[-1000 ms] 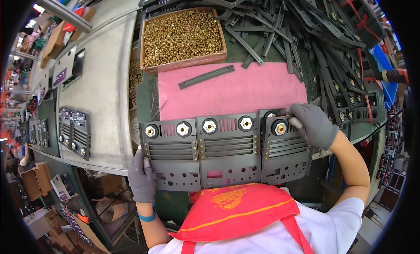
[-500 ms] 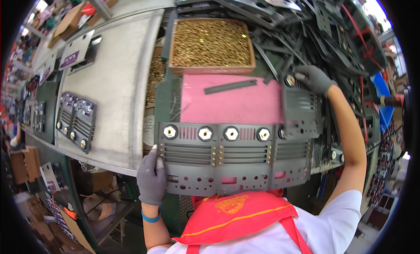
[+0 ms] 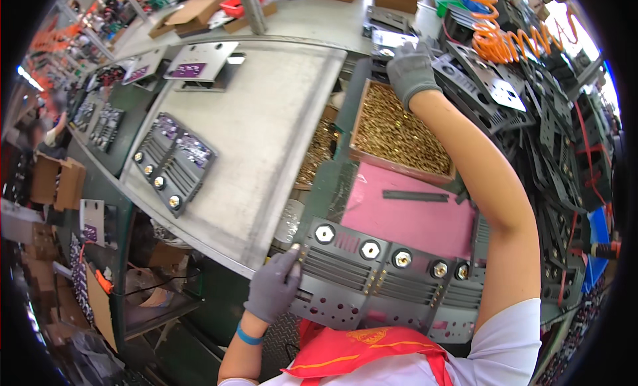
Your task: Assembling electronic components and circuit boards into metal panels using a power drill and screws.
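A row of dark grey slotted metal panels [image 3: 335, 270] lies side by side in front of me, with brass-centred hex fittings along the far edge. My left hand [image 3: 274, 286], in a grey glove, is closed on the left edge of the leftmost panel. Far ahead, beyond the box of brass screws [image 3: 402, 130], my gloved right hand [image 3: 411, 70] reaches with fingers stretched out, next to a shiny metal plate [image 3: 392, 40]. Its fingertips are partly hard to make out. My right forearm hides part of the panel at the right end of the row.
A pink sheet [image 3: 409, 220] bearing a dark strip [image 3: 415, 196] lies beyond the panels. Dark metal parts [image 3: 545, 167] are heaped at right, below an orange coiled hose [image 3: 495, 44]. At left, a pale tabletop [image 3: 252, 127] carries a finished-looking panel pair [image 3: 174, 163].
My right hand has left the panel at the right end of the row and moved far forward past the screw box. The view has swung right. My left hand stays on the panel edge.
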`<action>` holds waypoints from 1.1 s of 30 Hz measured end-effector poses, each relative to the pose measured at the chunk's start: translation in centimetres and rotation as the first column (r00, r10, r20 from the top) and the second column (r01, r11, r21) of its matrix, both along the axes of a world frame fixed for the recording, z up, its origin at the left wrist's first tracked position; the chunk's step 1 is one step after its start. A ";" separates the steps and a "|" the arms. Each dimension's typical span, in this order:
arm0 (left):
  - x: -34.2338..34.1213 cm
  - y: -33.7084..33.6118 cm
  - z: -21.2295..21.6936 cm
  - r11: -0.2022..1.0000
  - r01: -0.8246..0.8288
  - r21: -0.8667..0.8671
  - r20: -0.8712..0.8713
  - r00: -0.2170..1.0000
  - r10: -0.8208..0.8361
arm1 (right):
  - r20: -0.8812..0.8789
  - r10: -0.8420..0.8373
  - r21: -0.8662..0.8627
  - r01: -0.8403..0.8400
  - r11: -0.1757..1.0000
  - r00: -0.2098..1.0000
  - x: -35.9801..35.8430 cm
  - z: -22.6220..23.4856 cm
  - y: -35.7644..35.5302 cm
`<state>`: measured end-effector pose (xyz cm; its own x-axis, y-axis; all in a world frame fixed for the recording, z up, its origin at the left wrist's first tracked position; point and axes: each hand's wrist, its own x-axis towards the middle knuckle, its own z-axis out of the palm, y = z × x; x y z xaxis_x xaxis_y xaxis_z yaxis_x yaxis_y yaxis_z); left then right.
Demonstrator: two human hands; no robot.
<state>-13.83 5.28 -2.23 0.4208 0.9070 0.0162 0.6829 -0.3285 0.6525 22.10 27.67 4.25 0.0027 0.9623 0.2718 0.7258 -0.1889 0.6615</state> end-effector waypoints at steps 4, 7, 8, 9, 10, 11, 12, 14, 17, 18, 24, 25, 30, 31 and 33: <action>-0.1 -0.5 0.5 0.999 -0.045 -0.025 -0.050 0.998 0.044 | -0.026 0.005 0.019 -0.004 1.000 1.000 0.2 -3.9 3.1; 0.3 -0.3 0.9 0.992 -0.058 -0.111 -0.101 0.994 0.047 | -0.164 0.036 -0.026 -0.041 0.999 0.986 2.2 -3.6 3.5; 0.1 -0.6 0.7 0.990 -0.090 -0.107 -0.111 0.991 0.078 | -0.141 0.114 0.028 -0.111 0.993 0.983 2.5 -3.3 3.2; -0.1 -0.5 0.2 0.995 -0.072 -0.068 -0.090 0.994 0.066 | -0.159 0.147 0.083 -0.135 0.987 0.976 2.8 -3.4 3.3; -0.4 -0.6 -0.2 0.998 -0.052 -0.030 -0.070 0.996 0.050 | -0.176 0.176 0.136 -0.153 0.979 0.969 3.2 -3.3 3.2; -0.8 -0.9 -0.3 0.998 -0.054 -0.044 -0.091 0.995 0.050 | -0.250 0.232 0.248 -0.170 0.954 0.940 2.8 -3.2 3.2; -0.9 -0.8 -0.4 0.995 -0.097 -0.036 -0.103 0.990 0.093 | -0.313 0.293 0.358 -0.173 0.918 0.904 2.8 -2.8 3.2; -0.5 -0.9 -0.6 0.998 -0.050 -0.041 -0.075 0.996 0.047 | -0.454 0.455 0.528 -0.179 0.830 0.766 5.8 -3.7 4.0; -0.5 -1.1 -1.3 0.992 -0.049 -0.120 -0.112 0.993 0.036 | -0.470 0.673 0.695 -0.231 0.681 0.571 5.4 -2.2 2.5; -0.5 -1.2 -1.4 0.989 -0.089 -0.117 -0.121 0.990 0.074 | -0.446 0.735 0.732 -0.264 0.628 0.511 5.4 -2.3 2.4; -0.4 0.8 0.7 0.990 -0.142 -0.012 -0.121 0.983 0.139 | -0.310 0.848 0.661 -0.543 0.518 0.430 1.8 2.1 -9.0; -1.0 1.7 0.0 0.977 -0.170 0.133 0.145 0.978 0.150 | -0.024 0.851 0.383 -0.781 0.493 0.525 2.5 2.7 -11.6; -3.7 4.0 4.6 0.389 0.842 -0.372 0.745 0.021 0.666 | -0.618 0.782 0.328 -0.930 0.163 -0.081 -3.2 2.9 -20.2; -3.7 4.9 1.8 0.508 0.667 -0.545 0.827 0.326 0.459 | -0.620 0.777 0.351 -0.924 0.154 -0.106 -3.2 2.4 -21.2; -3.7 4.0 0.6 0.616 0.406 -0.675 0.657 0.711 0.251 | -0.605 0.782 0.377 -0.919 0.118 -0.148 -3.5 1.0 -21.5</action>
